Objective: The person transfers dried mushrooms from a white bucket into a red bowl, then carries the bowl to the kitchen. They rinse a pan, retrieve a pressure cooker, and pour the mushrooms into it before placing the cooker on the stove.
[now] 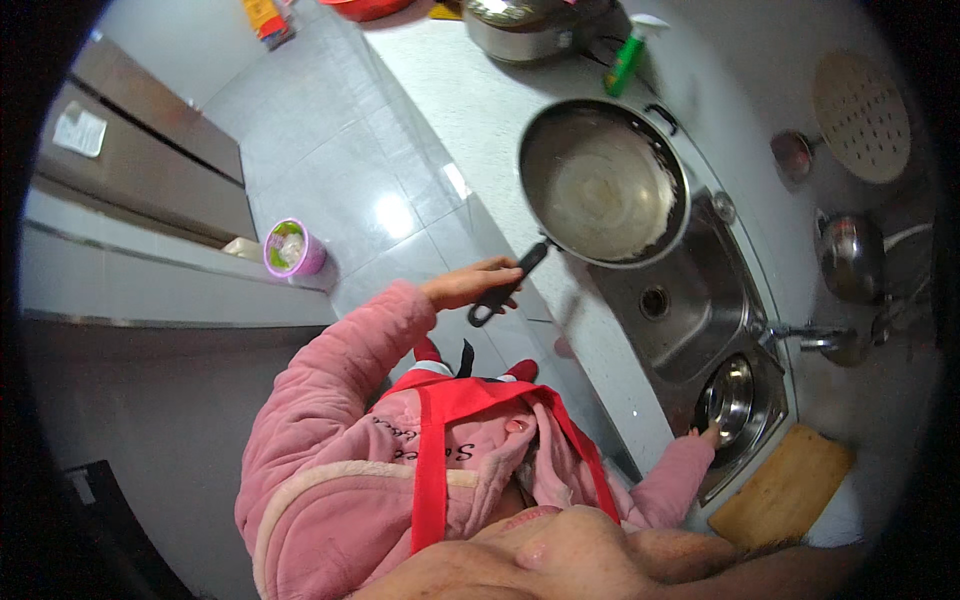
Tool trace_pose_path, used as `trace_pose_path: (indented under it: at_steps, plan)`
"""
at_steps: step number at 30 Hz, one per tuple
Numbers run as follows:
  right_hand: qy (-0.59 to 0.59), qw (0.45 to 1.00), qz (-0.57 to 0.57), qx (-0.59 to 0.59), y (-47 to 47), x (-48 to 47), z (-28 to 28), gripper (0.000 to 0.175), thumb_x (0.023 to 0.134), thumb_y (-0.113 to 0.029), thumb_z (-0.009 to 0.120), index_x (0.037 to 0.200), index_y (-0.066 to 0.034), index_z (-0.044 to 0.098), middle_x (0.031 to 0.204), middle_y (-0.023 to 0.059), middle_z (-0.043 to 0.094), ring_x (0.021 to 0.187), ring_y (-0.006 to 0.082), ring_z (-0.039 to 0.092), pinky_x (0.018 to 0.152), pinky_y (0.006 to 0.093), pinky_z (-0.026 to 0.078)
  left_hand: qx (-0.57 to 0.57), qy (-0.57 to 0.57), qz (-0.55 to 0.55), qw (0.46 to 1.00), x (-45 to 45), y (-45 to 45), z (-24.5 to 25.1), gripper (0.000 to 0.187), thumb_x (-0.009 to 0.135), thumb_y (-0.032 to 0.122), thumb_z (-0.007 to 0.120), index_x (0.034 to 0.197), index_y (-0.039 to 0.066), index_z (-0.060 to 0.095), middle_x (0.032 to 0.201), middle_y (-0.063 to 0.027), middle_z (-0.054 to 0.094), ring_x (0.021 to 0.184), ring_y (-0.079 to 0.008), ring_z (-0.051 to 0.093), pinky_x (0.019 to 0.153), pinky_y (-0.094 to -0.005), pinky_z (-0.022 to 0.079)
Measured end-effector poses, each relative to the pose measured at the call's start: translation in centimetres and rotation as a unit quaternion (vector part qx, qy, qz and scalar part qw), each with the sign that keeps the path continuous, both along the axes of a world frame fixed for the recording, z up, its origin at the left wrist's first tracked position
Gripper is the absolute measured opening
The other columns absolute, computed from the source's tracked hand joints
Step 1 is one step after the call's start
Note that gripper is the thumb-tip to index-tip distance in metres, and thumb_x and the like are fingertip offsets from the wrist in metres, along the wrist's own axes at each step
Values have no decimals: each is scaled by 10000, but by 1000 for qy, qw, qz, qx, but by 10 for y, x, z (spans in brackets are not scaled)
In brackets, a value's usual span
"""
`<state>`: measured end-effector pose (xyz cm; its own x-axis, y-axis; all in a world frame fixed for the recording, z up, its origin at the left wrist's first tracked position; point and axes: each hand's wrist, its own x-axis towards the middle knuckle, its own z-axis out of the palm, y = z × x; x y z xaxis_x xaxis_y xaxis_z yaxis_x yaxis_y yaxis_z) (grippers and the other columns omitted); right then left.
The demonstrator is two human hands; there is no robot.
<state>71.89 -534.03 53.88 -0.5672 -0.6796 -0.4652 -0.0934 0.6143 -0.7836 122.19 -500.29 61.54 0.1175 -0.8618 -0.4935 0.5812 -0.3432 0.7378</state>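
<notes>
A wide dark-rimmed frying pan (604, 184) with a pale wet film inside lies over the counter and the upper end of the steel sink (675, 322). My left hand (480, 285) is around its black handle, fingertips showing past the far side. Whether the pan rests on the counter cannot be told. At the sink's lower end sits a shiny metal bowl (731, 397). My right hand (706, 433) has hold of its near rim; most of the fingers are hidden. The drain (655, 302) shows between pan and bowl.
A faucet (810, 334) reaches over the sink from the wall side. A wooden cutting board (784, 487) lies beyond the bowl. Up the counter (442, 90) stand a green spray bottle (626, 64) and a metal pot (514, 34). A pink bin (294, 249) stands on the floor.
</notes>
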Motion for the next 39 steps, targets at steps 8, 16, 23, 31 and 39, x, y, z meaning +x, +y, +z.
trace_pose_path:
  at_steps: [8, 16, 23, 31, 39]
  plan:
    - [83, 969, 184, -144, 17, 92, 74, 239, 783, -212, 580, 964, -59, 552, 827, 70, 572, 736, 160, 555, 621, 305, 427, 15, -45, 27, 998, 38, 60, -6, 669, 854, 474, 530, 1281, 8, 312, 1139, -113, 431, 989, -242, 544, 839, -371, 452]
    - [-4, 849, 405, -338, 95, 323, 189, 237, 841, -193, 601, 1032, -68, 541, 914, 25, 582, 793, 106, 582, 626, 202, 454, 44, -5, 120, 992, 99, 187, -7, 643, 850, 413, 562, 1281, 5, 315, 1159, -144, 445, 954, -227, 561, 798, -350, 477]
    - [-102, 748, 593, -281, 196, 513, 250, 311, 856, -169, 575, 1122, -26, 500, 1043, 58, 549, 856, 132, 574, 686, 222, 461, 43, 7, 244, 969, 162, 260, -19, 664, 826, 416, 590, 1270, 1, 323, 1141, -131, 444, 904, -199, 570, 740, -327, 487]
    - [-198, 642, 719, -179, 247, 716, 254, 414, 849, -144, 550, 1194, 35, 407, 1096, 135, 534, 816, 161, 581, 692, 256, 480, 82, 5, 433, 898, 283, 353, -60, 504, 865, 343, 565, 1223, 48, 368, 1063, -98, 489, 886, -237, 596, 741, -351, 492]
    - [-282, 527, 800, -47, 290, 963, 236, 417, 848, -176, 577, 1160, 47, 414, 1013, 154, 589, 792, 175, 606, 682, 267, 489, 220, 75, 683, 692, 295, 534, -119, 512, 848, 370, 556, 1221, 91, 341, 1090, -115, 475, 848, -257, 579, 689, -385, 488]
